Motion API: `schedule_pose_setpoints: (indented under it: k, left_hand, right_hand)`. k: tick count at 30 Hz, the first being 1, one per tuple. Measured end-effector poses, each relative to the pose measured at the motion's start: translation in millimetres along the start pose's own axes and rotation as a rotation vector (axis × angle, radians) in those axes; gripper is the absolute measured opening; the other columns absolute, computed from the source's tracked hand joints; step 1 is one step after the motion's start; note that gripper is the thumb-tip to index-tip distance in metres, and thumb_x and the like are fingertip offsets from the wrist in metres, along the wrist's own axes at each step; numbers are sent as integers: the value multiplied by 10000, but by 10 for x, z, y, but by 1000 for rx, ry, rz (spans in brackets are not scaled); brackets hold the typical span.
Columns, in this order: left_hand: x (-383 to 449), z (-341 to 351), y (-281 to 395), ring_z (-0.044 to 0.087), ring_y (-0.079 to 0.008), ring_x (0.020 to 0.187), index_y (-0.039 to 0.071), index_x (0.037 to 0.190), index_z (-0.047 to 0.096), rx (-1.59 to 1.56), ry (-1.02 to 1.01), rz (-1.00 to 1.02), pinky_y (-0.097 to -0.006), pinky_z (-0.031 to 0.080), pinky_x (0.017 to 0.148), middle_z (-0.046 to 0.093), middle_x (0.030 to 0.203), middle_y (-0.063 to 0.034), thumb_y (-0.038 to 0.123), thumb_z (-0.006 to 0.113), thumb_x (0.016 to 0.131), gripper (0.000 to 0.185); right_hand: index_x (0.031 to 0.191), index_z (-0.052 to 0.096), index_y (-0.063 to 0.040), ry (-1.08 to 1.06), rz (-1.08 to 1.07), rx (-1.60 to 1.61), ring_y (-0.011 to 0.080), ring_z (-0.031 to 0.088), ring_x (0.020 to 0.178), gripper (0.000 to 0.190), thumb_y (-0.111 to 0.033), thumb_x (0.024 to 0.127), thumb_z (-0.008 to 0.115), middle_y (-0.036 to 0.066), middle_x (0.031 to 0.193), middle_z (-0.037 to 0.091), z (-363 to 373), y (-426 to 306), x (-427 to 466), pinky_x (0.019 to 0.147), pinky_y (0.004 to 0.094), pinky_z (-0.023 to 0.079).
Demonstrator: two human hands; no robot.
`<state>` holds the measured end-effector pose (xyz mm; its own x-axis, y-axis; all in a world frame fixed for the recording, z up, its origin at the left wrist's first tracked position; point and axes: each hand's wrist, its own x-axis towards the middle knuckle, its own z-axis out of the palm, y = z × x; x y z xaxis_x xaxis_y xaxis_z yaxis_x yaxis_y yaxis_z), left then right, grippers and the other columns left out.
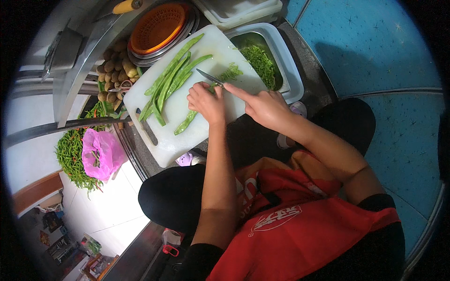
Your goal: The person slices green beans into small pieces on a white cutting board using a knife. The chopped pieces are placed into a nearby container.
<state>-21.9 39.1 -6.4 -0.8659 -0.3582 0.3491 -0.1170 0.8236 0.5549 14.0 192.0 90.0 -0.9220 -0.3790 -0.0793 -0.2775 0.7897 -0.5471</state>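
Observation:
My right hand grips a knife, its index finger stretched along the blade's back near the handle. Beside it, my left hand presses a flat green bean pod onto the white cutting board, fingertips close to the blade. Thin green shreds lie just beyond the knife. Several whole flat green pods rest in a loose bundle on the board's left part. At the board's right edge, a metal container holds shredded green pods. The knife's handle is mostly hidden in my right hand.
Orange plastic baskets are stacked on metal trays behind the board. Brown potatoes and scissors lie to the left. Farther left are a pink plastic bag and a pile of green chillies. A white tub stands at the back.

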Motion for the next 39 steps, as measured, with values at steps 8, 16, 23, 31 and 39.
schedule_pose_setpoints:
  k: [8, 16, 23, 31, 39]
  left_hand:
    - [7, -8, 21, 447, -302, 940, 98, 897, 504, -29, -10, -11, -433, 301, 850, 487, 918, -83, 167, 693, 659, 311]
    - [-3, -28, 21, 448, -303, 945, 98, 905, 502, -32, -14, -14, -436, 306, 852, 488, 925, -82, 128, 693, 654, 317]
    - [-8, -4, -21, 447, -305, 945, 98, 904, 499, -55, 7, 2, -436, 307, 847, 485, 928, -81, 115, 701, 648, 327]
    - [-13, -26, -22, 446, -308, 947, 98, 917, 495, -79, -5, 6, -432, 306, 841, 482, 928, -83, 96, 696, 662, 325]
    - [-21, 4, -69, 444, -311, 943, 95, 919, 494, -103, 2, 22, -431, 310, 829, 488, 939, -93, 79, 692, 658, 327]
  right_hand:
    - [1419, 273, -331, 23, -37, -28, 393, 592, 568, 721, -90, 790, 531, 187, 584, 575, 48, 8, 6, 572, 483, 499]
    - [1429, 238, -337, -14, 29, -10, 385, 602, 572, 743, -92, 791, 530, 186, 590, 579, 55, -19, 42, 577, 470, 510]
    - [1426, 239, -345, -13, -9, -49, 383, 604, 579, 739, -93, 796, 531, 185, 607, 588, 74, -46, 34, 576, 467, 510]
    - [1418, 266, -341, -38, 51, 10, 381, 605, 581, 716, -99, 799, 530, 185, 602, 583, 79, -74, 64, 584, 476, 508]
    - [1421, 264, -330, -5, 9, -21, 377, 601, 565, 724, -94, 795, 541, 181, 590, 576, 112, -55, 52, 579, 471, 507]
